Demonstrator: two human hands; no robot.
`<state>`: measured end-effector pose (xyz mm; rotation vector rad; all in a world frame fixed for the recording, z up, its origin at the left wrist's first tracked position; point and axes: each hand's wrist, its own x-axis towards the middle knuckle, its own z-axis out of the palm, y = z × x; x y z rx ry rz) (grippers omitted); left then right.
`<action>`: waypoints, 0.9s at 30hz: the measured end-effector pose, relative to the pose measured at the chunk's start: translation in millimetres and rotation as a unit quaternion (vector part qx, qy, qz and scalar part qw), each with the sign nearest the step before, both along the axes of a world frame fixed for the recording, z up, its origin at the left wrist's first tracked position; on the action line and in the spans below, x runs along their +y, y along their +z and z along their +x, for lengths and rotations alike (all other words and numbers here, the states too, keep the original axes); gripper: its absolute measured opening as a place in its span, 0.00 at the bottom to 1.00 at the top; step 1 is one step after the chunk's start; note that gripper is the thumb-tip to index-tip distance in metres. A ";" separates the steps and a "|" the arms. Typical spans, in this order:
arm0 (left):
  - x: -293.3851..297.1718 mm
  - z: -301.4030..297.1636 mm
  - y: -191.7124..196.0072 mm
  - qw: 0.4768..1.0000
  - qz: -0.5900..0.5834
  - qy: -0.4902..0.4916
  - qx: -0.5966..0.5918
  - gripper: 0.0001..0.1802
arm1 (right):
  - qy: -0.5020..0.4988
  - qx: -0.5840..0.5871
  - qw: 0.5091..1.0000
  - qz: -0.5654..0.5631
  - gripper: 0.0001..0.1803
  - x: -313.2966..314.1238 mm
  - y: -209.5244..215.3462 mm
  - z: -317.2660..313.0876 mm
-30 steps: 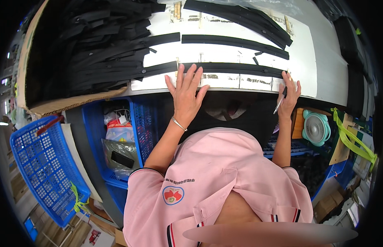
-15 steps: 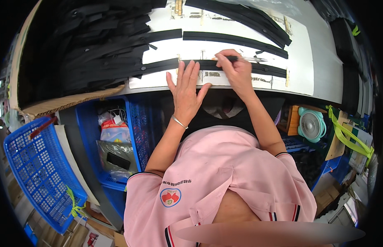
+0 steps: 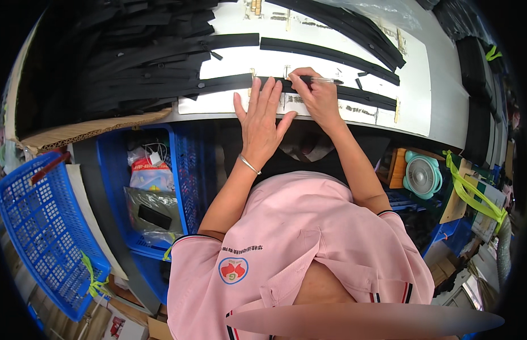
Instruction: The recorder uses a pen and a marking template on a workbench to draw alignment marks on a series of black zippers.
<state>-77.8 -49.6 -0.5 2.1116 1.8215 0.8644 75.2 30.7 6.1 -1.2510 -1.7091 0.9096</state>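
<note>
A long black fabric strip (image 3: 354, 94) lies across a white marked board (image 3: 413, 85) along the near edge of the table. My left hand (image 3: 260, 122) rests flat with its fingers stretched out, fingertips on the strip. Just to its right, my right hand (image 3: 320, 102) pinches a pen (image 3: 329, 80) with a dark grip and a clear barrel. The pen's tip is close to the strip, by a marked line on the board; whether it touches I cannot tell. Farther back lies a second black strip (image 3: 331, 56), roughly in line with the first.
A heap of black strips (image 3: 121, 68) fills the left of the table beside a cardboard edge (image 3: 104, 126). More strips (image 3: 360, 34) lie at the far right of the board. Below are a blue crate (image 3: 181, 187), a blue basket (image 3: 48, 226) and a small fan (image 3: 422, 174).
My right hand and the pen have shifted slightly left along the strip, toward the left hand, and the pen's tilt has changed. The whole view has shifted a little. My left hand stays on the strip.
</note>
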 end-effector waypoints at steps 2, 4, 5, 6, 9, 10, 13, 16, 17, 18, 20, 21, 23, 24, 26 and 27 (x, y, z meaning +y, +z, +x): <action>0.2 0.1 -1.9 1.000 0.008 -0.001 -0.003 0.40 | -0.003 -0.012 0.998 0.062 0.09 0.2 -1.5 -0.9; -0.4 -0.7 -2.6 1.000 0.008 0.000 0.001 0.40 | -0.014 0.006 1.000 0.020 0.08 -1.5 1.9 -0.6; -0.6 -1.1 -2.9 1.000 0.008 0.002 0.004 0.40 | -0.023 0.025 0.999 -0.021 0.08 -2.1 3.0 -0.3; -0.5 -0.8 -3.1 1.000 0.008 0.000 0.004 0.40 | -0.025 0.025 0.999 -0.021 0.08 -2.1 2.8 2.1; -0.4 -0.2 -3.8 1.000 0.009 0.000 0.003 0.39 | 0.037 0.002 0.999 -0.002 0.09 -1.9 3.4 7.8; -0.7 -0.2 -3.9 1.000 0.008 0.002 0.002 0.39 | 0.051 -0.012 0.998 -0.022 0.08 -2.3 6.3 8.5; 0.1 1.1 -4.0 1.000 0.009 -0.001 0.002 0.39 | 0.069 -0.035 0.997 -0.010 0.08 -2.4 -1.1 11.3; 0.9 2.0 -2.9 1.000 0.008 -0.004 0.001 0.38 | 0.082 -0.065 0.994 0.036 0.08 0.4 -15.5 14.6; 0.9 2.3 -2.5 1.000 0.005 -0.002 0.001 0.38 | 0.093 -0.083 0.991 0.050 0.08 1.0 -18.3 17.3; 0.7 0.6 -2.7 1.000 -0.001 -0.002 0.007 0.39 | 0.110 -0.109 0.986 0.054 0.08 1.3 -11.8 17.3; 0.3 1.2 -3.3 1.000 0.001 -0.006 0.008 0.39 | 0.075 -0.038 0.996 -0.003 0.08 -4.3 2.8 19.9; 0.1 0.9 -3.7 1.000 0.001 -0.002 0.008 0.39 | 0.048 0.033 0.996 -0.061 0.08 -7.4 8.0 20.7; 0.9 0.6 -4.7 1.000 -0.002 -0.008 0.012 0.40 | 0.025 0.075 0.997 0.003 0.08 -11.3 15.9 34.6; 0.3 0.4 -4.3 1.000 0.000 -0.006 0.016 0.40 | -0.026 0.067 0.997 0.006 0.08 -12.7 23.6 45.6; -0.3 -0.1 -4.2 1.000 0.001 -0.006 0.019 0.40 | -0.108 0.034 0.993 0.030 0.08 -11.5 24.7 66.4; 0.1 -0.1 -4.5 1.000 0.004 -0.008 0.024 0.40 | -0.141 0.009 0.989 0.051 0.09 -8.1 19.3 77.1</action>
